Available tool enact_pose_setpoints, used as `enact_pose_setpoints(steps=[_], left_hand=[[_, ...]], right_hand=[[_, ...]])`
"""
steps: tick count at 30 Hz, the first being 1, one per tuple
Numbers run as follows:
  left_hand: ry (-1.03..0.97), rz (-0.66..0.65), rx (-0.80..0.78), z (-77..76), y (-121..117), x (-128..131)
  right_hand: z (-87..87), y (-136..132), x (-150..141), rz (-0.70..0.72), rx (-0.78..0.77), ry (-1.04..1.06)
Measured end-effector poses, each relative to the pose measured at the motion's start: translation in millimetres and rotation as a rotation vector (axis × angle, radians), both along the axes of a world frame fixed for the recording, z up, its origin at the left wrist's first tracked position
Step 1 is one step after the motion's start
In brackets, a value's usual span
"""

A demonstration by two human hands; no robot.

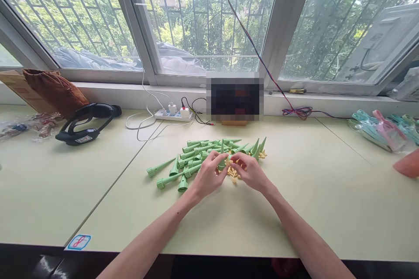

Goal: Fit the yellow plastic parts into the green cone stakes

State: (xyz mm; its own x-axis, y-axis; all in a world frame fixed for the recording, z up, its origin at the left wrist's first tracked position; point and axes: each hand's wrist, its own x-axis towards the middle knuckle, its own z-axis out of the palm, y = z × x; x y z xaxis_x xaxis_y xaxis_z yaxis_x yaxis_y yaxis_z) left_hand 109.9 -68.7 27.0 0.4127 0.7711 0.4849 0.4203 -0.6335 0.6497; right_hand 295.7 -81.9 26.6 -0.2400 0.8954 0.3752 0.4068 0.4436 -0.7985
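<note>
My left hand (208, 175) is closed, thumb and fingers around a green plastic watering spike (222, 161) whose tapered tip points up. Opposite it, my right hand (251, 171) pinches a small pale-yellow plastic piece (228, 162) close against that spike. The fingers partly hide where the two parts meet. Many more green spikes (170, 179) lie in a heap to the left and behind my hands, a few standing on their wide ends. Under and between my hands spreads a pile of small yellow pieces (233, 176).
A power strip (173, 115) with plugs and cables sits at the back by the window sill. To its right is a blurred dark screen (235, 98). A black headset (88, 124) and a brown pouch (54, 91) lie left; bagged coloured plastic items (386, 128) lie far right.
</note>
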Motion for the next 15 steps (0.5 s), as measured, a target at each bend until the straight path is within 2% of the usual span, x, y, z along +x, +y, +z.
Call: enact_pose_setpoints(steps=[15], left_hand=[[0.013,-0.056,0.012,-0.2,-5.1,1.0]], right_hand=[[-5.4,2.0,-1.4,-0.012,0.020,-0.119]])
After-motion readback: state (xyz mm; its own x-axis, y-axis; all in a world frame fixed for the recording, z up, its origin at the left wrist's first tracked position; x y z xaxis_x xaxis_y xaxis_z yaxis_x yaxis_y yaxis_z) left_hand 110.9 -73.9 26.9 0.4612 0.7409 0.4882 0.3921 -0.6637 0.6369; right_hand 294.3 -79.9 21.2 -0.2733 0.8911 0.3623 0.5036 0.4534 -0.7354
